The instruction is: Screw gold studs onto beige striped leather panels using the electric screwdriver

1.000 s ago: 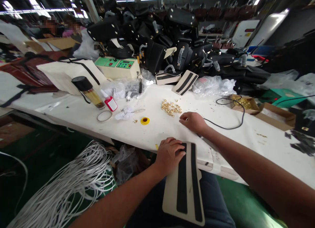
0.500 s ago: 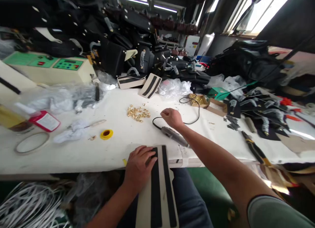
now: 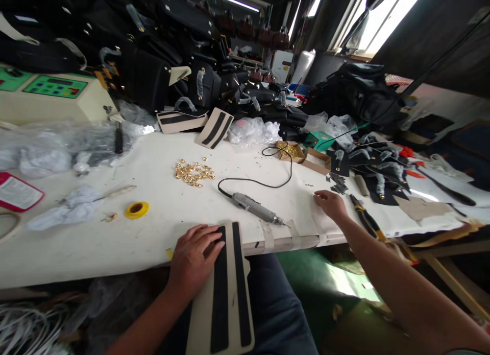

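Observation:
My left hand point(image 3: 193, 260) holds a flat beige panel with black stripes point(image 3: 231, 299), its fingers lying over the upper left part. The panel slopes from the table edge down onto my lap. My right hand point(image 3: 332, 204) is closed just over the table at the right, fingers pressed together; whatever is between them cannot be made out. A grey electric screwdriver point(image 3: 255, 208) lies on the table between both hands, its bit towards the front edge. Small black strips point(image 3: 337, 183) and a few tiny gold pieces point(image 3: 309, 185) lie close beyond my right hand.
A pile of gold hardware point(image 3: 193, 172) and a yellow tape roll point(image 3: 137, 210) lie on the white table. Pliers point(image 3: 365, 217) rest at the right. Small boxes point(image 3: 316, 162), plastic bags point(image 3: 252, 132) and striped panels point(image 3: 214, 128) stand behind; black bags are piled further back.
My right hand has moved right, from above the screwdriver to near the black strips. The view has turned to the right. My left hand stays on the panel.

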Available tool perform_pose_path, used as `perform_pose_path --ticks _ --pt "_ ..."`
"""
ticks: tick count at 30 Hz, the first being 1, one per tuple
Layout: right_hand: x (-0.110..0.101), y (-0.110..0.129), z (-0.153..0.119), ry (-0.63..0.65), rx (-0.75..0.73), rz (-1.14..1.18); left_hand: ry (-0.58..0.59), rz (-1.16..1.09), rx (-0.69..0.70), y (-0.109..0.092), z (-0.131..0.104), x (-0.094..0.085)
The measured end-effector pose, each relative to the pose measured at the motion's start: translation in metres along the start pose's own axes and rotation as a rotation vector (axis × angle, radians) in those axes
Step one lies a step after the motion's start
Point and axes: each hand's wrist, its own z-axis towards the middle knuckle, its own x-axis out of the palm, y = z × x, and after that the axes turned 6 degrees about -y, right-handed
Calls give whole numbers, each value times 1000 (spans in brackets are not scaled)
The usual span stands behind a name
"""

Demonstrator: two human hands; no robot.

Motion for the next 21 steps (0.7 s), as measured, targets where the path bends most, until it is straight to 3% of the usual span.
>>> perform_pose_path --ticks 6,15,21 --pt "16 10 10 32 -34 -44 -5 -10 3 0 1 0" --pt "-2 17 3 183 -52 -133 -19 -69 -96 -17 0 -5" --pt "-2 28 5 229 -80 -369 -16 -91 -132 -19 -3 -5"
